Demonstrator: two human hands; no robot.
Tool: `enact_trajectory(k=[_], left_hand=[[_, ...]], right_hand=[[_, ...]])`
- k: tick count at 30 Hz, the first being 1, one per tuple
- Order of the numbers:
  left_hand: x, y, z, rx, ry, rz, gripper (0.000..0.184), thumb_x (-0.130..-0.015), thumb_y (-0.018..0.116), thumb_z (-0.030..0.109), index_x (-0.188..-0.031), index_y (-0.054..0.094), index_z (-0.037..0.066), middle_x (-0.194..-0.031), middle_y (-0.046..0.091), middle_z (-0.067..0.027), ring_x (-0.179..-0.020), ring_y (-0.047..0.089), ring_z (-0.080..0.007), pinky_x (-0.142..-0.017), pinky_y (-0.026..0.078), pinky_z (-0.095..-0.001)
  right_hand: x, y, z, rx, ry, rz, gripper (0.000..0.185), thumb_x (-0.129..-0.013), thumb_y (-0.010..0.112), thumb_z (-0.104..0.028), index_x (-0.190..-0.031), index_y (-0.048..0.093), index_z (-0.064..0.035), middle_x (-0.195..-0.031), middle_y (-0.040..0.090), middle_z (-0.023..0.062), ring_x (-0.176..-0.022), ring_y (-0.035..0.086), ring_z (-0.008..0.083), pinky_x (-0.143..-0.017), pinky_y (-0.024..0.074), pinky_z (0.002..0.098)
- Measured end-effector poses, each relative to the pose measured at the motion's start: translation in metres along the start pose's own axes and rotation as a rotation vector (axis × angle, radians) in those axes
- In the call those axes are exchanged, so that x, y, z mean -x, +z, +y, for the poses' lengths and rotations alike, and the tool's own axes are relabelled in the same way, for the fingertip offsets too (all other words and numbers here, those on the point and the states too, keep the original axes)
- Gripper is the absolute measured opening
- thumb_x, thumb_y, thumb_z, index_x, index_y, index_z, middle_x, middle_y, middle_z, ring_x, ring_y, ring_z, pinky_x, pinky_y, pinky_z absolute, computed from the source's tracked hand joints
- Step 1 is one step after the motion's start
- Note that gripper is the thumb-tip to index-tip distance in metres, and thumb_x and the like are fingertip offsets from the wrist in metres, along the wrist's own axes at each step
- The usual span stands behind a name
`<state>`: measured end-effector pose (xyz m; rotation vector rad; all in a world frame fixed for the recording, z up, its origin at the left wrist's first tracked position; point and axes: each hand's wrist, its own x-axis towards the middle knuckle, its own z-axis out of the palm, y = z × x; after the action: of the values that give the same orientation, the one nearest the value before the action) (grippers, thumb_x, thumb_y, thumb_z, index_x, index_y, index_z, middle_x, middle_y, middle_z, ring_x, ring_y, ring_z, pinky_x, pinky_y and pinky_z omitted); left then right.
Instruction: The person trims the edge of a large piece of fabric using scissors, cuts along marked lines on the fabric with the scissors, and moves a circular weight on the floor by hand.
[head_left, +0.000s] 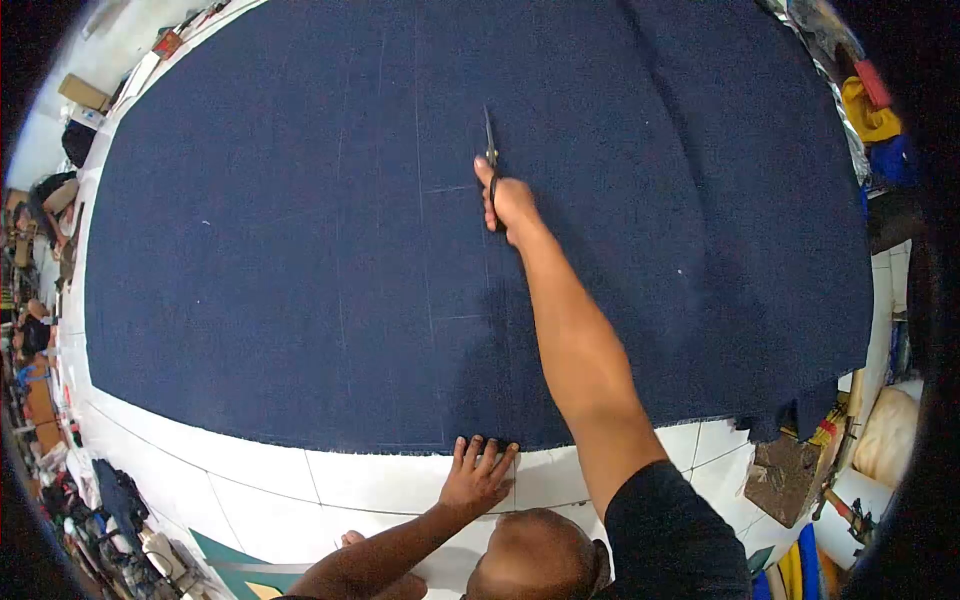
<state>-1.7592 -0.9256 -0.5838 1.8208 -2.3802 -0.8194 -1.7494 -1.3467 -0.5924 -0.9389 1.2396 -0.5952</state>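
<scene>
A large dark blue cloth [250,250] lies spread over white floor tiles, with thin pale lines marked on it. My right hand [510,205] is stretched far out over the cloth's middle, its fingers wrapped round the handles of black-handled scissors [490,135]. The blades point away from me and look nearly closed, lying over the cloth. My left hand [480,478] rests palm down at the cloth's near edge, fingers spread, fingertips on the fabric and palm over the tiles.
Assorted items and a dark garment [122,495] line the left side. On the right are yellow cloth [868,112], a brown mat [783,478] and a cream bundle [888,438]. A knee or leg shows near the bottom centre.
</scene>
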Motion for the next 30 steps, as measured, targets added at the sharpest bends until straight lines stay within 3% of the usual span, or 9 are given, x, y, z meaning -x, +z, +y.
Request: enact_trajectory(k=[7,8,9,10,12,15,18,27,30], left_hand=[[-0.008,-0.023,0.000,-0.031,0.051,0.080,0.069,-0.085,0.062,0.045,-0.141,0.040,0.012,-0.118,0.049,-0.0213,-0.114,0.044,-0.0417,-0.098,0.032,-0.0620],[-0.017,-0.040,0.002,0.087,-0.043,-0.020,0.069,-0.084,0.063,0.045,-0.140,0.042,0.012,-0.116,0.050,-0.0205,-0.111,0.046,-0.0406,-0.095,0.034,-0.0606],[-0.028,-0.053,-0.002,0.203,-0.131,-0.127,0.069,-0.083,0.064,0.045,-0.140,0.043,0.012,-0.114,0.051,-0.0198,-0.108,0.047,-0.0395,-0.092,0.035,-0.0592],[-0.051,-0.065,-0.012,0.140,-0.175,0.037,0.070,-0.081,0.066,0.045,-0.138,0.044,0.010,-0.113,0.051,-0.0194,-0.103,0.049,-0.0388,-0.089,0.037,-0.0540],[-0.128,-0.103,-0.061,0.224,-0.148,0.494,0.069,-0.082,0.066,0.041,-0.137,0.044,0.005,-0.117,0.051,-0.0213,-0.105,0.049,-0.0402,-0.092,0.037,-0.0524],[-0.241,-0.146,-0.133,-0.015,-0.291,0.744,0.070,-0.085,0.063,0.040,-0.139,0.039,0.003,-0.140,0.037,-0.0263,-0.132,0.032,-0.0440,-0.110,0.023,-0.0547],[-0.272,-0.144,-0.155,-0.056,-0.378,0.600,0.071,-0.086,0.059,0.044,-0.141,0.037,0.004,-0.145,0.033,-0.0255,-0.138,0.023,-0.0430,-0.114,0.015,-0.0547],[-0.279,-0.149,-0.160,-0.043,-0.417,0.506,0.072,-0.083,0.061,0.049,-0.141,0.041,0.012,-0.145,0.031,-0.0245,-0.138,0.023,-0.0433,-0.113,0.014,-0.0558],[-0.284,-0.154,-0.161,-0.017,-0.441,0.464,0.070,-0.082,0.062,0.049,-0.139,0.044,0.013,-0.144,0.032,-0.0258,-0.137,0.024,-0.0445,-0.112,0.016,-0.0581]], right_hand=[[-0.050,0.005,-0.017,0.004,-0.026,0.033,0.049,-0.084,0.068,-0.050,-0.072,0.053,-0.0046,-0.057,0.046,0.0015,-0.045,0.044,0.0127,-0.040,0.0385,0.0277],[-0.051,0.007,-0.016,-0.037,-0.038,0.055,0.054,-0.085,0.068,-0.048,-0.062,0.050,-0.0022,-0.056,0.049,0.0066,-0.043,0.048,0.0158,-0.037,0.0387,0.0314],[-0.050,0.007,-0.019,-0.008,-0.006,0.066,0.054,-0.086,0.067,-0.048,-0.063,0.050,-0.0022,-0.056,0.049,0.0062,-0.041,0.047,0.0161,-0.037,0.0381,0.0317],[-0.047,0.006,-0.019,-0.005,-0.008,0.068,0.054,-0.086,0.066,-0.049,-0.063,0.051,-0.0018,-0.056,0.049,0.0063,-0.042,0.048,0.0164,-0.037,0.0381,0.0319],[-0.042,0.009,-0.022,0.008,-0.032,0.052,0.055,-0.087,0.065,-0.049,-0.063,0.052,-0.0014,-0.056,0.049,0.0064,-0.042,0.049,0.0167,-0.037,0.0380,0.0321],[-0.041,0.009,-0.027,0.090,-0.016,0.052,0.051,-0.087,0.062,-0.052,-0.063,0.052,-0.0077,-0.055,0.046,0.0012,-0.044,0.045,0.0133,-0.040,0.0360,0.0291],[-0.050,0.008,-0.024,0.057,0.007,0.036,0.050,-0.088,0.062,-0.051,-0.064,0.052,-0.0082,-0.055,0.046,0.0014,-0.044,0.045,0.0134,-0.040,0.0365,0.0287],[-0.049,0.003,-0.025,0.031,0.065,-0.004,0.047,-0.088,0.063,-0.050,-0.073,0.054,-0.0062,-0.055,0.047,0.0007,-0.046,0.047,0.0112,-0.042,0.0379,0.0268],[-0.046,0.005,-0.034,0.034,0.115,0.016,0.046,-0.090,0.061,-0.049,-0.068,0.049,-0.0102,-0.055,0.045,-0.0007,-0.044,0.045,0.0106,-0.042,0.0371,0.0262]])
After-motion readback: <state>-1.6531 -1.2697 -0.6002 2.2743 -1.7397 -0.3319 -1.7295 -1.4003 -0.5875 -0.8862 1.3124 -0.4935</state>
